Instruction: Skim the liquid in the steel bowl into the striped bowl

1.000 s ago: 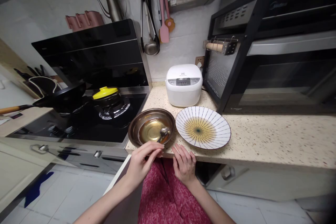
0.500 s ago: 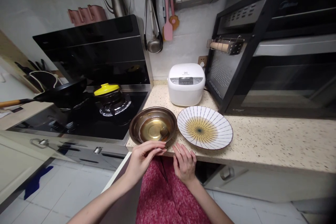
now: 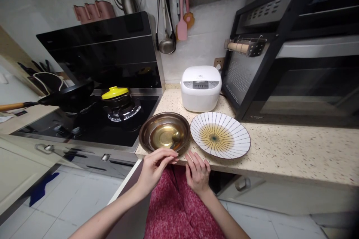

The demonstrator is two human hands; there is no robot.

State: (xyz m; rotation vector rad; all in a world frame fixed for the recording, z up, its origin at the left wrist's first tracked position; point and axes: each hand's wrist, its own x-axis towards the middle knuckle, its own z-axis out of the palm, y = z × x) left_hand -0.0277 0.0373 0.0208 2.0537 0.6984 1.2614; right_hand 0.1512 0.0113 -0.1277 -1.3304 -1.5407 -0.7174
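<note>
My left hand [image 3: 157,166] rests at the front rim of a brown-stained metal bowl [image 3: 146,143], its fingers stretched and nothing visible in them. In the bowl are a shallow clear yellowish liquid and a spoon [image 3: 176,137], whose handle runs down toward my left fingers and is partly hidden. At the counter's front edge, my right hand [image 3: 198,171] lies with fingers extended and holds nothing. Just beyond it stands a white plate [image 3: 238,138] with dark radiating lines and a yellow-brown centre.
A white rice cooker [image 3: 201,91] stands behind the bowl and plate. Left, the gas stove [image 3: 123,134] carries a yellow-lidded pot [image 3: 115,92] and a wok [image 3: 67,99], its wooden handle jutting left. A black oven [image 3: 305,86] is at right. Utensils [image 3: 166,43] hang on the wall.
The view has shifted slightly, so the scene sits a little further right and higher. Both hands, the bowl, spoon and plate keep their places relative to one another.
</note>
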